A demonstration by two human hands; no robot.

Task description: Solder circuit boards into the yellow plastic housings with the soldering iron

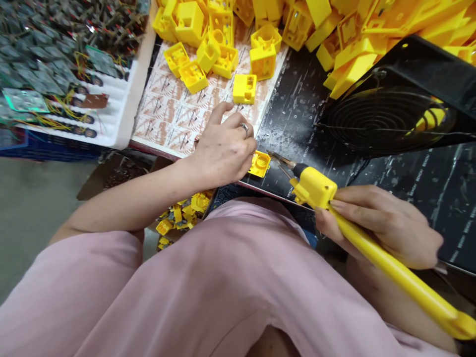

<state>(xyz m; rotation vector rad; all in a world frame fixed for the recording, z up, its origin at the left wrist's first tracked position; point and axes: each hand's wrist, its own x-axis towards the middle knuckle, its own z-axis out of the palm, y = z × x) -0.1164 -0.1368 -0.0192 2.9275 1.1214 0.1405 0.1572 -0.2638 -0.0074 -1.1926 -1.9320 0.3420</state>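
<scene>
My left hand (226, 146) is palm down at the table's front edge, its little finger raised and the others curled. At its thumb side sits a small open yellow plastic housing (260, 163) with a round recess; the fingertips against it are partly hidden. Closed around the yellow body of a soldering gun (318, 187) is my right hand (383, 223). The gun's long yellow handle runs down to the right. Its dark metal tip points left, close to the housing's right side. A single yellow housing (244, 89) stands just beyond my left fingers.
Yellow housings (223, 59) lie loose on a printed sheet (167, 119), with a larger heap (353, 39) behind. A black fan (386, 114) stands at right. Left, a white foam tray (126, 109) holds circuit boards with wires. Below the table are more yellow parts (186, 213).
</scene>
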